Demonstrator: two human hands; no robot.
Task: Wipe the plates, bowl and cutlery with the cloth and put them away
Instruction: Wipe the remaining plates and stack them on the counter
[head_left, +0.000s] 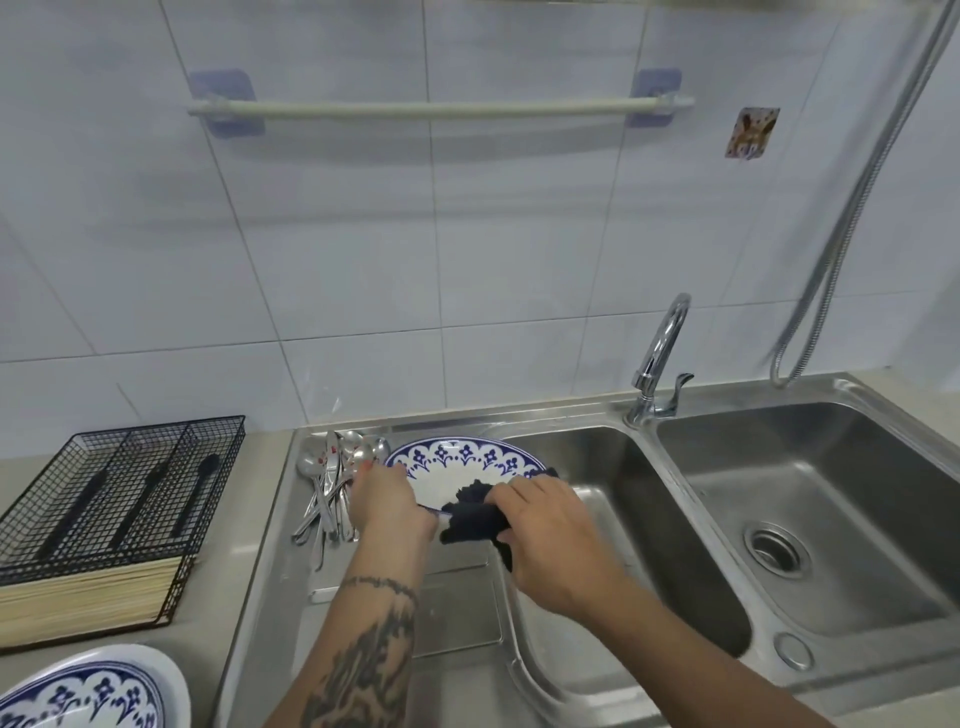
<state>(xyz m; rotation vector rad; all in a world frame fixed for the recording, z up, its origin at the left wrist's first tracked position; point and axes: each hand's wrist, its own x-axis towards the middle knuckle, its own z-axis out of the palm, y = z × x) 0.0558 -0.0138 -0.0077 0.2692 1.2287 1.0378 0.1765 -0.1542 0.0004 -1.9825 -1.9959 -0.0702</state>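
My left hand (382, 496) grips the near-left rim of the blue-patterned plate (457, 467), fingers curled over the edge, holding it tilted up over the drainboard (457, 613) at the left end of the steel sink (831, 519). My right hand (550, 525) clutches the dark cloth (475, 512), fingers bunched round it, and presses it on the plate's near-right rim and white face. The cloth hangs partly off the plate edge, over the left basin (623, 519).

Cutlery (332, 488) lies in a loose pile on the drainboard's far-left corner, just beside the plate and my left hand; spoons show, the rest I cannot tell apart. On the worktop (223, 597) left of the sink sits a black wire tray (119, 488) near the wall edge, with three dark-handled utensils (150, 499) in its compartments. It rests on a pale bamboo mat or stack (88, 597). A second blue-patterned dish (93, 691) sits at the worktop's near-left corner, cut off by the frame. The tap (660, 358) stands at the sink's back edge between the two basins. A white rail (441, 109) is fixed on the tiled wall.
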